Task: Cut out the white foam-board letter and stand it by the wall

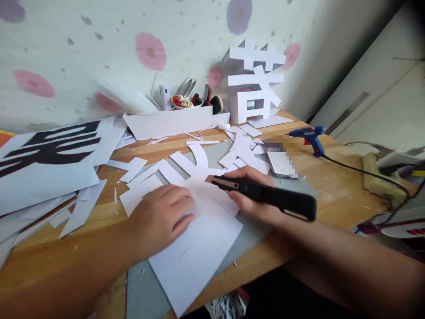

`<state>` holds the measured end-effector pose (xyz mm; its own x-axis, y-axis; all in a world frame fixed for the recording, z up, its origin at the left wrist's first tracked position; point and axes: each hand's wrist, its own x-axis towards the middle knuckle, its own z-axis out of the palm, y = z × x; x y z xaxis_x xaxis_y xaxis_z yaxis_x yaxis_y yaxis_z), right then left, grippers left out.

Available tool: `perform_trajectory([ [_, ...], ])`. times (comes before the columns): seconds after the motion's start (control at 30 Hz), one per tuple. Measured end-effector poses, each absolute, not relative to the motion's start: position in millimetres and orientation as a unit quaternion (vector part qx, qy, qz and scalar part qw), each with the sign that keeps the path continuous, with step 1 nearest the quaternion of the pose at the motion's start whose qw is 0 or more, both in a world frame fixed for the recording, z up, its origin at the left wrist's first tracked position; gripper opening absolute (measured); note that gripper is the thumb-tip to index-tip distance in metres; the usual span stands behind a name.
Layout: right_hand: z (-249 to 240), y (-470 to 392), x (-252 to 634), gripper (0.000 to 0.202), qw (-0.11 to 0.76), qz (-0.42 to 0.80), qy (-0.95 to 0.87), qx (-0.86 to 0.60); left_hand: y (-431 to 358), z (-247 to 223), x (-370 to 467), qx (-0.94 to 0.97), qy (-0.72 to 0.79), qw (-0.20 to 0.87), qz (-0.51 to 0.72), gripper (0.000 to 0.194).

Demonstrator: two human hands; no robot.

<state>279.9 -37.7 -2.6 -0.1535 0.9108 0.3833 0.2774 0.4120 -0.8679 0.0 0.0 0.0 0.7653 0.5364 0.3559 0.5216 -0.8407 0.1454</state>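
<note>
My right hand (252, 199) grips a black utility knife (272, 195), its blade tip meeting a sheet of white board (206, 248). Flat on that same sheet lies my left hand (162, 212), fingers bent a little and pressing on it, to the left of the blade. The sheet rests on a grey cutting mat (142, 288). Curved and straight strips have been cut at its far end, and thin lines mark its surface. White offcuts (245, 150) are heaped just beyond the knife.
A white three-dimensional character (255, 84) stands at the back right. Near it lie a blue glue gun (310, 137) with a black cord and a partly blurred phone-like object (282, 161). A white box of tools (169, 124) is by the wall. Printed sheets (49, 164) cover the left.
</note>
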Motion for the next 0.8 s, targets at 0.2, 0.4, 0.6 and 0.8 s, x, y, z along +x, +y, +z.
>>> perform_trajectory([
  [0.2,-8.6,-28.5,268.7,0.033,0.498,0.278,-0.714,-0.407,-4.6,-16.1,-2.2,0.954,0.2,-0.029,0.22,0.029],
  [0.4,-20.0,-30.2,271.5,0.033,0.453,0.278,-0.717,-0.451,-3.5,-11.7,-5.6,0.961,0.203,-0.038,0.184,0.035],
  [0.6,-21.0,-28.4,270.9,0.033,0.442,0.204,-0.747,-0.452,-4.4,-8.1,-1.8,0.965,0.201,-0.065,0.155,0.04],
  [0.8,-19.3,-26.5,274.1,0.034,0.422,0.205,-0.756,-0.456,-5.4,-5.6,-0.8,0.965,0.205,-0.06,0.15,0.04],
])
